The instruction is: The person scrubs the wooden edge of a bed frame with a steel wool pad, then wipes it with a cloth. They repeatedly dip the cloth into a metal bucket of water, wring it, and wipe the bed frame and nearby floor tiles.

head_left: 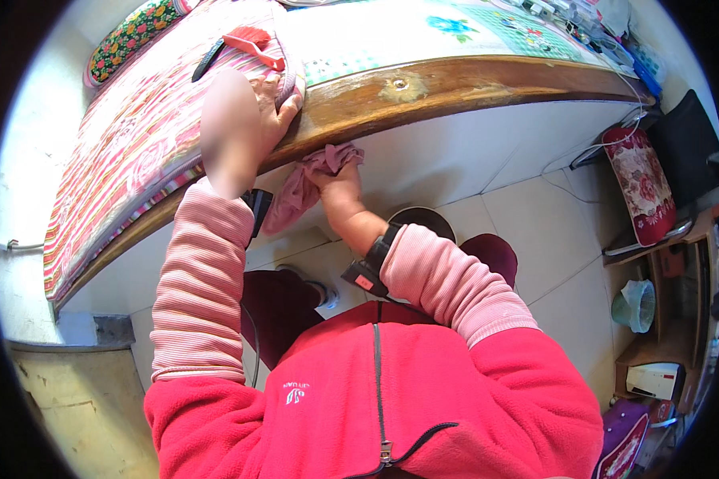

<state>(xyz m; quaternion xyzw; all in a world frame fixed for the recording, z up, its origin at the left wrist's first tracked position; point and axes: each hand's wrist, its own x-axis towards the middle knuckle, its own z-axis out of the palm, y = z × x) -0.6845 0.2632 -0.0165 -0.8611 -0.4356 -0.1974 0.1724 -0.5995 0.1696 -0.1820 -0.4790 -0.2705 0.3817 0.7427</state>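
Observation:
My left hand (270, 118) lies flat on the edge of a striped pink mat (156, 132), thumb spread apart from the fingers; a blurred patch covers part of it. Just below the brown wooden ledge (455, 86), my right hand (339, 185) is closed on a crumpled pink cloth (295, 195). The cloth is up against the white front wall (423, 152), close under the ledge, and its lower end hangs loose. Beyond my left hand, a red brush (252, 46) lies on the mat beside a slim dark object (208, 61).
A floral bolster (132, 40) lies at the far left. Cables and small items (591, 32) crowd the far right corner. A dark round container (423, 222) stands on the tiled floor near my knees. At right are a chair with a red floral cushion (641, 188) and wooden shelves (667, 323).

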